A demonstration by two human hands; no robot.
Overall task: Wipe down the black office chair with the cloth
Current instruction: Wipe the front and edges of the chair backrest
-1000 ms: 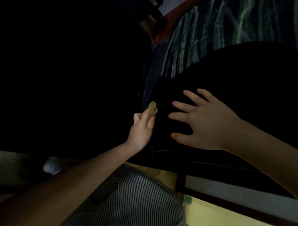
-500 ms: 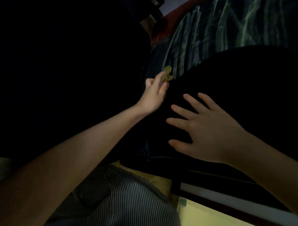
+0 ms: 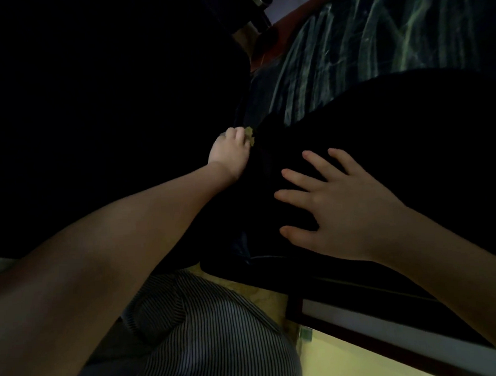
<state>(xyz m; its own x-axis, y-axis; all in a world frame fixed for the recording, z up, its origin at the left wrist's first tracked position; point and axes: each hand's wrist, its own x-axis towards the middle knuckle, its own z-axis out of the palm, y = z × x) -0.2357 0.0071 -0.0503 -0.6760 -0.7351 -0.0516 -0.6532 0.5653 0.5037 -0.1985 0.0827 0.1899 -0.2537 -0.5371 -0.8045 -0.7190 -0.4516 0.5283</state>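
The room is dim, and most of what lies under the person's arms reads only as darkness. The black office chair [image 3: 395, 130] fills the space beneath and beyond both hands, its rounded dark surface rising behind the right hand. The right hand [image 3: 344, 209] lies flat on that surface, fingers spread wide and apart, gripping nothing. The left hand [image 3: 231, 151], reaching further forward and just to the left of the right one, is curled shut around a small yellowish cloth [image 3: 249, 135]; only a crumpled bit of it pokes out past the fingertips, pressed against the chair's left edge. The two hands are near each other but not touching. Beyond the fingers of both hands, a dark streaked surface [image 3: 348, 47] with pale greenish smears slants away, bordered by a reddish wooden edge [image 3: 288, 21]. Close below the left forearm there is striped fabric [image 3: 207, 331], and under the right forearm a pale yellow floor [image 3: 348, 362] shows.
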